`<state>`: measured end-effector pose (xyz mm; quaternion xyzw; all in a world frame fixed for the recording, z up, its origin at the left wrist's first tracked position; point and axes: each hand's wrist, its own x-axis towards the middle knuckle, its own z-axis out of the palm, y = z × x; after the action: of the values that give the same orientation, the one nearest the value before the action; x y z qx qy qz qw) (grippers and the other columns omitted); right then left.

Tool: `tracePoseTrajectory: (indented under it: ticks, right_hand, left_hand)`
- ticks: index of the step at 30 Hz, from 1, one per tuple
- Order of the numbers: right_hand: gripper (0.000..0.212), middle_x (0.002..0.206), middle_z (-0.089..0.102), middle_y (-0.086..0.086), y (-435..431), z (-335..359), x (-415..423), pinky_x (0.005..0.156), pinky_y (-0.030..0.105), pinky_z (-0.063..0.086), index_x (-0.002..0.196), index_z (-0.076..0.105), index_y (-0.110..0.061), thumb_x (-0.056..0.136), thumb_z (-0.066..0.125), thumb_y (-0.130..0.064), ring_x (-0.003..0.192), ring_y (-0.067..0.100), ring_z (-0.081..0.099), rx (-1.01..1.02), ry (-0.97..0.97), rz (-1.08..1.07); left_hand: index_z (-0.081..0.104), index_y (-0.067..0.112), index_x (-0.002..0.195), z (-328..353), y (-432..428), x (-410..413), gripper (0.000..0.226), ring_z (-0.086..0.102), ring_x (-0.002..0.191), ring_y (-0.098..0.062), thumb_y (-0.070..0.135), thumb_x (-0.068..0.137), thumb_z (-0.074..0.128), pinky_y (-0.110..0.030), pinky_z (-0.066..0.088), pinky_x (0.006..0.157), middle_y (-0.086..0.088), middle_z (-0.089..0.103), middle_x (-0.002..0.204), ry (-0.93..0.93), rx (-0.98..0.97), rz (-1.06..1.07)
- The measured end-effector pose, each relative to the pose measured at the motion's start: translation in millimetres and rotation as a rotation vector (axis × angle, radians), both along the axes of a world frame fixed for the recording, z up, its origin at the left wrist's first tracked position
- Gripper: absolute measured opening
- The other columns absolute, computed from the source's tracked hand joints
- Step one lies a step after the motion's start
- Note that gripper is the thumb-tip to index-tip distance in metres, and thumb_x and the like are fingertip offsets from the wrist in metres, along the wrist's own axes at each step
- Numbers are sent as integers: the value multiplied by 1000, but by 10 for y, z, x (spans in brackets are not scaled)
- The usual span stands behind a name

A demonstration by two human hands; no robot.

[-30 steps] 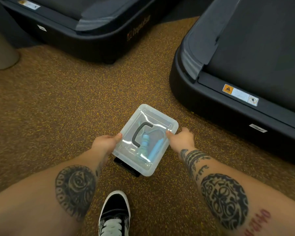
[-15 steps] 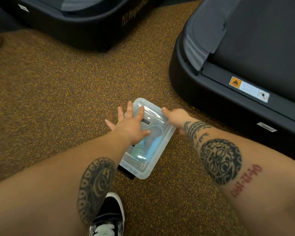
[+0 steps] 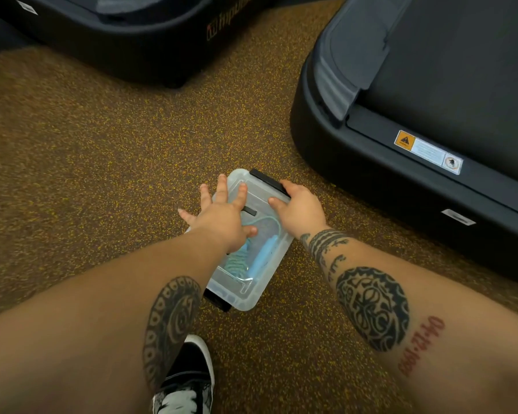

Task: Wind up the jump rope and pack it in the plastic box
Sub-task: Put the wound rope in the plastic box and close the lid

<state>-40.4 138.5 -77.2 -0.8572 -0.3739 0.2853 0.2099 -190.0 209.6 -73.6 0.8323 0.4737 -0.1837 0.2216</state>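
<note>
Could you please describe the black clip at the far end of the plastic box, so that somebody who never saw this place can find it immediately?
Between the two dark treadmills, a clear plastic box lies on the speckled brown floor. At its end away from the person, beside the right hand, sits the black clip. It is a flat bar along the lid's edge, longer than the small black handle piece on the lid.

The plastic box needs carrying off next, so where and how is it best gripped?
Judging by its shape, take the plastic box by its two short ends, one hand from each end. The black latch at the far end and the one at the near end sit there, and the lid looks slick and flat.
</note>
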Motion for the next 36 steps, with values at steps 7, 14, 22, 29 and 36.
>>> tracePoseTrajectory:
  ticks: [7, 14, 22, 29, 36]
  right_hand:
    - [51, 143, 53, 13, -43, -15, -29, 107, 32, 37, 145, 46, -15, 97, 53, -30, 130, 29, 50, 20, -100, 87]
    - [71, 167, 12, 2, -101, 99, -154, 113, 55, 30, 157, 10, -20, 99, 40, -46, 148, 32, 23, -232, -201, 194]
    - [94, 167, -12, 4, -673, 239, -912, 120, 59, 12, 157, 2, -22, 87, 52, -62, 152, 34, -11, -261, -226, 373]
    - [91, 167, -9, 6, -841, 225, -1117, 121, 53, 19, 157, 6, -23, 89, 58, -52, 153, 32, -6, -290, -226, 415]
    - [91, 168, -9, 4, -774, 276, -1026, 115, 53, 29, 158, 1, -25, 91, 57, -51, 153, 29, -8, -387, -233, 469]
  left_hand:
    - [-11, 46, 152, -25, 13, -13, 95, -23, 149, -34, 60, 87, 57, -84, 7, 103, 5, -32, 161, -1, -4, -5]
    - [-6, 45, 154, 117, 57, -56, 95, -18, 151, -30, 61, 86, 59, -78, 8, 108, 7, -27, 163, -33, -64, -24]
    - [25, 23, 155, 342, -104, -745, 70, 46, 136, -31, 30, 93, 57, -48, 37, 113, -5, 37, 159, -372, -205, 480]
    - [53, 2, 124, 208, -674, -1108, 41, 62, 96, -30, 23, 91, 66, -40, 48, 87, -9, 63, 106, -521, -572, 1152]
    - [55, 5, 107, 122, -801, -1052, 21, 67, 93, -28, 14, 92, 67, -44, 54, 86, -12, 66, 104, -726, -673, 1371]
